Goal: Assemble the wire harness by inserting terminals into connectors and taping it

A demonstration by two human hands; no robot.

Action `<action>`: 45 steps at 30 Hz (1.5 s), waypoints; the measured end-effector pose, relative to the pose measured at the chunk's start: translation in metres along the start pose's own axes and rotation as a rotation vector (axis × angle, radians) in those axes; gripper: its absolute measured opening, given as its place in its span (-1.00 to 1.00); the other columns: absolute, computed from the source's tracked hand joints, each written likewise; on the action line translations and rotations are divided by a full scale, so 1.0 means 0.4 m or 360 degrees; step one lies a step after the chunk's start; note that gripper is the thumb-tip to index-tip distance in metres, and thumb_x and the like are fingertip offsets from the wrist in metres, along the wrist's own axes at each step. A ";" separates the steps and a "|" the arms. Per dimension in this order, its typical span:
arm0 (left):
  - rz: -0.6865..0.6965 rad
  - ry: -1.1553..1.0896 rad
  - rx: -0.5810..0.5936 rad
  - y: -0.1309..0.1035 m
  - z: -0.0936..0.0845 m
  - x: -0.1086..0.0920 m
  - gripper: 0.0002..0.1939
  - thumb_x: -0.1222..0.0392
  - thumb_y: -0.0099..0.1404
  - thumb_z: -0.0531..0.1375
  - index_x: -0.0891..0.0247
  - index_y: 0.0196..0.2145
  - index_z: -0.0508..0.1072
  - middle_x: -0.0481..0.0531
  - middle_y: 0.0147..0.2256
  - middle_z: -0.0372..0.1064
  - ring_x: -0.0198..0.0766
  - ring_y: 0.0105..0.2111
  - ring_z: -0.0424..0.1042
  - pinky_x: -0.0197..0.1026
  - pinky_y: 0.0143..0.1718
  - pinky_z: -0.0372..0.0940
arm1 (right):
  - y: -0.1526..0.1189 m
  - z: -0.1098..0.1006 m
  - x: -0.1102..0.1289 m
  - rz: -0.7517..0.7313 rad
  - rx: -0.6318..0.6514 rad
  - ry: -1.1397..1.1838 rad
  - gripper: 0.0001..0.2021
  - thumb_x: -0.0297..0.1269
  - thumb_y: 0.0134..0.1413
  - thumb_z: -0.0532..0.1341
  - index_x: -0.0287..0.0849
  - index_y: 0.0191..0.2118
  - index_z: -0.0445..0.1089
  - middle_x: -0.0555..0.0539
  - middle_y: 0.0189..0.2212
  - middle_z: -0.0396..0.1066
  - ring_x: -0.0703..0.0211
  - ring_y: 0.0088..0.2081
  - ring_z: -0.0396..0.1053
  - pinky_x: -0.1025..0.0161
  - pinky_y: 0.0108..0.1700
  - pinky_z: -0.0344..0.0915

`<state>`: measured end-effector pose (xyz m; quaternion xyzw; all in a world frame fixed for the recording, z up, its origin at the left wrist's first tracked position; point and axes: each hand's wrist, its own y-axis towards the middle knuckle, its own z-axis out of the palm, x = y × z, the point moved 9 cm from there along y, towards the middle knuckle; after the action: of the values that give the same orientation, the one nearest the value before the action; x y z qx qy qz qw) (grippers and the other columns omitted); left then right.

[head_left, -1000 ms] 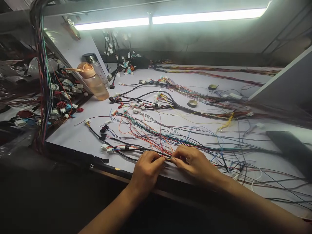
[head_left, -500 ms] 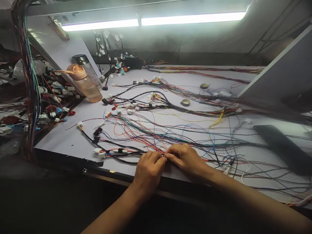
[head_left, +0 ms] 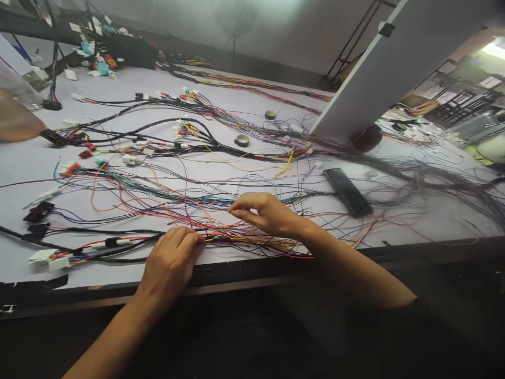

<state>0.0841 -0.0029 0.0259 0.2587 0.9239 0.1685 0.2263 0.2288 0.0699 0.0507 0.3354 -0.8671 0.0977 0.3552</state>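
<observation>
My left hand (head_left: 173, 258) lies at the front of the table, its fingers closed round a wire bundle (head_left: 240, 240). To its right the bundle fans out into loose yellow, red and black wires; to its left it runs in black wrapping toward white connectors (head_left: 59, 260). My right hand (head_left: 272, 213) is raised a little above the wires, thumb and forefinger pinched together. Whatever may sit between those fingertips is too small to make out. Behind both hands stretches a green and blue wire bundle (head_left: 150, 185) with an orange connector (head_left: 69, 169) at its left end.
Two tape rolls (head_left: 241, 140) lie farther back, near a black-wrapped harness (head_left: 232, 152). A phone (head_left: 347, 192) rests on wires at the right. An upright white panel (head_left: 363, 68) stands behind it. Part of a bottle (head_left: 19, 121) shows at the left edge.
The view has swung to the right. My right hand has parted from my left and moved right and up, still pinched. My left hand stays on the bundle.
</observation>
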 end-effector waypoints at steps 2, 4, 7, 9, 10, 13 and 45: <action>0.0016 0.0000 0.0006 -0.001 0.002 0.002 -0.96 0.31 0.34 0.10 0.22 -0.28 0.34 0.03 -0.35 0.34 -0.19 -0.32 0.30 -0.15 -0.24 0.24 | -0.039 -0.028 -0.003 0.0015 -0.0051 -0.0078 -0.87 -0.31 0.23 0.18 -0.21 -0.23 0.47 -0.03 -0.33 0.50 0.27 -0.32 0.37 0.33 -0.25 0.21; 0.0029 0.0011 0.0019 -0.003 0.003 0.004 -0.96 0.31 0.33 0.10 0.23 -0.28 0.34 0.04 -0.34 0.34 -0.18 -0.32 0.30 -0.15 -0.24 0.23 | -0.080 -0.034 -0.002 -0.0002 -0.0065 -0.0194 -0.88 -0.30 0.22 0.19 -0.20 -0.27 0.46 -0.02 -0.36 0.49 0.28 -0.35 0.37 0.31 -0.25 0.19; 0.0060 0.0044 0.0040 -0.003 0.001 -0.004 -0.92 0.33 0.34 0.08 0.24 -0.24 0.35 0.06 -0.31 0.36 -0.17 -0.31 0.32 -0.14 -0.24 0.22 | -0.134 -0.018 0.004 -0.0028 -0.0070 -0.0355 -0.89 -0.31 0.23 0.19 -0.17 -0.28 0.44 0.00 -0.38 0.48 0.26 -0.32 0.37 0.28 -0.23 0.15; 0.0108 0.0080 0.0039 0.004 -0.002 -0.023 -0.84 0.33 0.34 0.07 0.23 -0.14 0.37 0.07 -0.25 0.40 -0.15 -0.28 0.34 -0.13 -0.24 0.20 | -0.158 0.003 0.010 -0.0032 -0.0055 -0.0406 -0.89 -0.30 0.25 0.16 -0.15 -0.25 0.43 -0.01 -0.33 0.48 0.24 -0.27 0.38 0.27 -0.22 0.14; 0.0143 0.0106 0.0042 0.009 -0.002 -0.037 -0.80 0.33 0.34 0.08 0.22 -0.09 0.37 0.07 -0.23 0.41 -0.15 -0.27 0.35 -0.12 -0.24 0.19 | -0.166 0.016 0.013 -0.0028 -0.0039 -0.0422 -0.89 -0.30 0.26 0.16 -0.13 -0.22 0.43 -0.02 -0.30 0.48 0.23 -0.25 0.38 0.27 -0.21 0.14; 0.0247 0.0216 0.0034 0.031 0.005 -0.078 -0.77 0.32 0.32 0.10 0.20 -0.08 0.40 0.04 -0.26 0.43 -0.13 -0.29 0.35 -0.09 -0.26 0.16 | -0.177 0.047 0.023 -0.0015 -0.0023 -0.0493 -0.89 -0.29 0.23 0.18 -0.12 -0.17 0.43 -0.02 -0.27 0.48 0.22 -0.20 0.37 0.26 -0.18 0.13; -0.0037 -0.0337 0.0271 0.060 0.034 -0.049 -0.87 0.34 0.36 0.00 0.22 -0.35 0.26 0.05 -0.38 0.34 -0.23 -0.35 0.32 -0.18 -0.28 0.26 | -0.116 0.037 -0.064 0.0349 0.0063 -0.0698 -0.83 -0.25 0.27 0.12 -0.13 -0.26 0.44 -0.04 -0.30 0.48 0.20 -0.34 0.38 0.27 -0.30 0.07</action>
<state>0.1156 0.0081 0.0312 0.2825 0.9087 0.0584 0.3018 0.2640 0.0419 0.0192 0.2592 -0.9526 0.0776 0.1390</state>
